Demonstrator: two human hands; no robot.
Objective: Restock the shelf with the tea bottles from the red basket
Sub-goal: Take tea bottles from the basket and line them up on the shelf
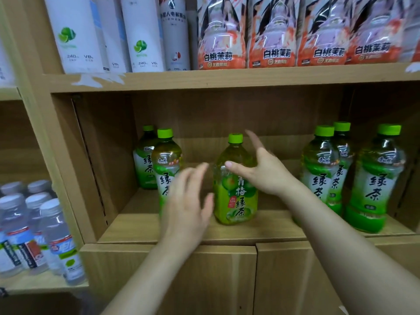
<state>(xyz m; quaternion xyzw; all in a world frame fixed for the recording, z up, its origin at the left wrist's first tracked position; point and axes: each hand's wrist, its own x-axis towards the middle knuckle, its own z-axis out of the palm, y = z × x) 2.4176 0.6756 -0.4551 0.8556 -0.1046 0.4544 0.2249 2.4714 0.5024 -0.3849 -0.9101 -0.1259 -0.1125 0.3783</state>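
Both my hands are spread wide, holding nothing: left hand (pixel 188 201) and right hand (pixel 263 171) flank the upright plum green tea bottle (pixel 235 189) on the shelf (pixel 204 233). Placement looks done; next, fetch another bottle from the basket, which is out of view.

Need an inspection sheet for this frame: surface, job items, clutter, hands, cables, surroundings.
Surface: light wooden middle shelf, bare board at front left.
Job's things: yellow-green plum tea bottle with green cap upright at centre front; two green tea bottles at left; three green tea bottles at right. Red basket not in view.
Clutter: nothing seen.
Grippers: left hand open, blurred, left of the centre bottle; right hand open, fingers spread around the bottle's shoulder; contact cannot be told.
Cables: nothing seen.
Surroundings: white lime-print cartons and orange-labelled bottles on the shelf above; clear water bottles with white caps in the left bay; closed wooden cupboard doors below.
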